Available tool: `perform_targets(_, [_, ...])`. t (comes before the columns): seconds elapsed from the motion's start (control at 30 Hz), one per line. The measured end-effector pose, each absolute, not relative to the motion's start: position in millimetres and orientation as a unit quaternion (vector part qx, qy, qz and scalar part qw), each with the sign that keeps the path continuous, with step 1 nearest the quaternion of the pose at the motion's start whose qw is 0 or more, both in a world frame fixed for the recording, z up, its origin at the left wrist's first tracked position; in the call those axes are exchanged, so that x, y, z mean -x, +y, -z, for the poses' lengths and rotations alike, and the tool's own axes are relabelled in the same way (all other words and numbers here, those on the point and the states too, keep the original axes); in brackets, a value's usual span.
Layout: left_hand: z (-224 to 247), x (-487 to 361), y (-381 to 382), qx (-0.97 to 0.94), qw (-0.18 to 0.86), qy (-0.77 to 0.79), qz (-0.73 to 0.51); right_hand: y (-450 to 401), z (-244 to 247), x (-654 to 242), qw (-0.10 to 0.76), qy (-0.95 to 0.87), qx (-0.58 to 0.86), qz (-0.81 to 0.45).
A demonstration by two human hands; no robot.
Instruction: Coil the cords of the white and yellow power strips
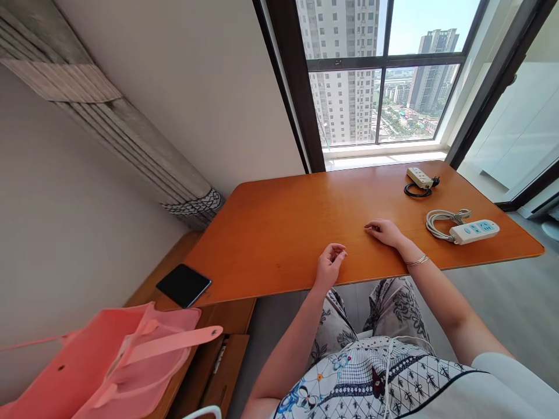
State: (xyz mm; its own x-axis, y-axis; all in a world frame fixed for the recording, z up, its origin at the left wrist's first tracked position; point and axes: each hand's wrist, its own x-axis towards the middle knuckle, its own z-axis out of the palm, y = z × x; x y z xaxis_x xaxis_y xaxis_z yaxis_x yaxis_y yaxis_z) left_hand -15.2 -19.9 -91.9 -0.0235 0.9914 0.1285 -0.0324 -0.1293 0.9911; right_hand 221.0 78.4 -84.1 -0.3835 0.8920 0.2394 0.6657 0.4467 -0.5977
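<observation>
My left hand (331, 265) rests at the near edge of the brown wooden table (271, 233), its fingers loosely curled with a gap to the thumb and nothing held. Further in on the tabletop lies my right hand (385, 231), palm down, fingers loosely stretched out and also holding nothing. A bracelet circles the right wrist. Nearest to that hand, on its right, is a white power strip (475, 231) with its grey cord coiled beside it. Behind it sits a smaller cream power strip (419, 177) with a black cord and plug.
A black tablet-like slab (183, 285) lies at the table's left corner. Below it, a pink bag (131, 361) rests on a wooden surface at the left. A tied curtain (144, 139) hangs along the left wall. Beyond the table is a window (384, 87).
</observation>
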Motion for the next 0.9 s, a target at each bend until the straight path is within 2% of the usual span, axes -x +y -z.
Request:
perform_targets(0.37, [74, 26, 7, -0.534, 0.504, 0.461, -0.499, 80, 85, -222, 0.28, -0.794, 0.495, -0.213])
perform_targets(0.47, [69, 31, 33, -0.566, 0.458, 0.478, -0.491, 79, 85, -222, 0.28, -0.794, 0.496, -0.213])
perform_targets(0.67, [74, 41, 80, -0.598, 0.297, 0.543, -0.509, 79, 84, -222, 0.286, -0.791, 0.498, -0.209])
perform_targets(0.9, [87, 47, 74, -0.611, 0.251, 0.541, -0.52, 73, 78, -216, 0.305, -0.79, 0.49, -0.207])
